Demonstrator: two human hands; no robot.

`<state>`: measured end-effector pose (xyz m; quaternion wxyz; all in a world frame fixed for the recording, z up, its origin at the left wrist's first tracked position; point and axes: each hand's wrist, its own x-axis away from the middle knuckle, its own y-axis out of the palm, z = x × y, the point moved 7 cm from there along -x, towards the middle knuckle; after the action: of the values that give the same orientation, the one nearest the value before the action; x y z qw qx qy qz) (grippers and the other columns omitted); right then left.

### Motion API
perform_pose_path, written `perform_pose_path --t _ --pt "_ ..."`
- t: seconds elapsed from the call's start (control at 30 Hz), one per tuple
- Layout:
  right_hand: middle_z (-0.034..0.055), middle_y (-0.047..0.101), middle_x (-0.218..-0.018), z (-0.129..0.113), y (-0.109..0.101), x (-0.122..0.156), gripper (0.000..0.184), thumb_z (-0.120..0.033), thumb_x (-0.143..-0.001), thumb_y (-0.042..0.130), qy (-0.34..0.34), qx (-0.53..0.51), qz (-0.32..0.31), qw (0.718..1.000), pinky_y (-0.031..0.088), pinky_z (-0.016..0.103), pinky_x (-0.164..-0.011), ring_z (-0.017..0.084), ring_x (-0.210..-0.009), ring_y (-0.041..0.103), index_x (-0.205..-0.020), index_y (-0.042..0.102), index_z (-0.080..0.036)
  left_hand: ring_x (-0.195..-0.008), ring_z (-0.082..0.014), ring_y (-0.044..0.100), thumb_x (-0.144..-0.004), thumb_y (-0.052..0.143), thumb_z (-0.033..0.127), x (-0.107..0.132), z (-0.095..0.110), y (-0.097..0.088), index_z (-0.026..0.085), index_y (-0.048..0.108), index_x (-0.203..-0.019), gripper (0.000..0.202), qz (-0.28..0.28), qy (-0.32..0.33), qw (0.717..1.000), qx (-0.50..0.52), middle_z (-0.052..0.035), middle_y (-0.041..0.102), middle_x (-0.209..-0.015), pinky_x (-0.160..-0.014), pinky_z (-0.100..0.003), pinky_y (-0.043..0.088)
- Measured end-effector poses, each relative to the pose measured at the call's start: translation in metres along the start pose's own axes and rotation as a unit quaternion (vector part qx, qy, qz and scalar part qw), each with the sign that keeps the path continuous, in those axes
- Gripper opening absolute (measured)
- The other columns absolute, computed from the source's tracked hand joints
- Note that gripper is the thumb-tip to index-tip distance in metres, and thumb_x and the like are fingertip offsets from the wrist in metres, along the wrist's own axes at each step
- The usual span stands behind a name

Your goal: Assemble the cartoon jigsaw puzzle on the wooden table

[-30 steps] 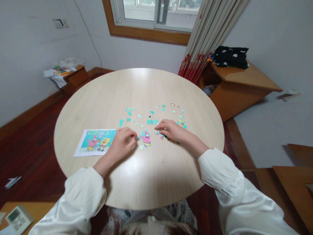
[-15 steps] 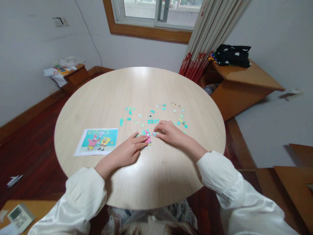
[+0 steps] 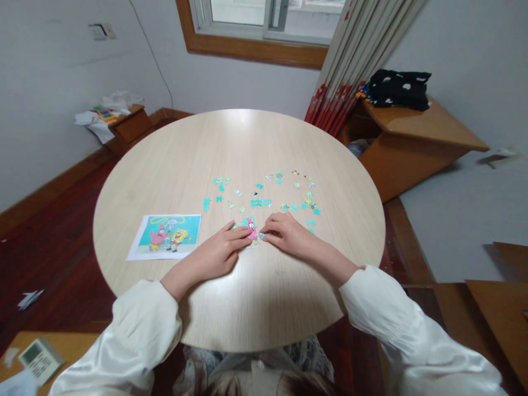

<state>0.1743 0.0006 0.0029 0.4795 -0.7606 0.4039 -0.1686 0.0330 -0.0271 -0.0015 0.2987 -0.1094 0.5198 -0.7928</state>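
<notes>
Puzzle (image 3: 251,224) under my flat left hand (image 3: 223,248), piece (image 3: 262,235) pinched in my right hand (image 3: 289,234), I judge this joining, the next move wanting careful alignment

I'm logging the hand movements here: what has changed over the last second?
The left hand has moved right, from beside the joined puzzle section to lay its fingers on it. The right hand has come slightly toward the person and closer to the section's right edge, now with a small piece at its fingertips. The printed picture and teal strip stayed put.
</notes>
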Motion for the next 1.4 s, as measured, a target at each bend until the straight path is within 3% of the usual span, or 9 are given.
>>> perform_pose_path --t 0.3,0.47,1.03,1.23,1.4 --pt "0.009 0.069 -0.09 -0.0005 0.004 0.0032 0.012 -0.02 -0.092 0.058 0.005 -0.001 0.004 1.0 0.04 0.037 -0.085 0.021 -0.092 0.061 -0.095 0.069 -0.016 -0.133 -0.0241 0.049 -0.076 0.042 0.002 -0.0002 0.0015 -0.0015 0.015 0.058 -0.131 0.058 -0.01 -0.001 1.0 0.014 -0.015 0.054 -0.141 -0.117 -0.058 0.023" --pt "0.0094 0.069 -0.095 -0.0007 0.0046 0.0037 0.016 -0.022 -0.094 0.054 0.006 -0.021 0.008 1.0 0.041 0.038 -0.087 0.021 -0.095 0.061 -0.098 0.069 -0.018 -0.133 -0.0234 0.049 -0.076 0.043 0.002 0.0004 0.0 -0.001 0.018 0.059 -0.13 0.058 -0.002 -0.004 1.0 0.026 -0.0127 0.055 -0.14 -0.118 -0.059 0.022" --pt "0.0091 0.066 -0.094 -0.0033 0.0074 0.0051 0.013 -0.023 -0.092 0.057 0.012 -0.02 0.05 0.999 0.044 0.036 -0.084 0.021 -0.094 0.059 -0.098 0.067 -0.018 -0.131 -0.0243 0.05 -0.076 0.043 0.002 0.0011 0.0035 -0.0024 0.018 0.054 -0.13 0.057 0.018 0.008 1.0 0.008 -0.0136 0.056 -0.138 -0.117 -0.059 0.025" --pt "0.0093 0.064 -0.093 -0.0039 0.0068 0.0044 0.012 -0.019 -0.09 0.058 0.011 -0.032 0.052 0.998 0.046 0.034 -0.082 0.02 -0.092 0.059 -0.097 0.067 -0.016 -0.124 -0.0257 0.052 -0.082 0.041 0.003 -0.001 0.0056 0.0025 0.017 0.044 -0.141 0.061 0.038 0.005 0.999 -0.009 -0.0156 0.056 -0.133 -0.114 -0.058 0.03" --pt "0.0095 0.065 -0.094 -0.0036 0.007 0.0035 0.015 -0.02 -0.091 0.057 0.013 -0.03 0.047 0.998 0.045 0.034 -0.083 0.02 -0.093 0.059 -0.099 0.068 -0.016 -0.117 -0.0265 0.054 -0.091 0.038 0.007 -0.003 0.0094 0.0063 0.016 0.047 -0.138 0.049 0.063 0.014 0.997 -0.037 -0.0178 0.057 -0.124 -0.111 -0.058 0.033"
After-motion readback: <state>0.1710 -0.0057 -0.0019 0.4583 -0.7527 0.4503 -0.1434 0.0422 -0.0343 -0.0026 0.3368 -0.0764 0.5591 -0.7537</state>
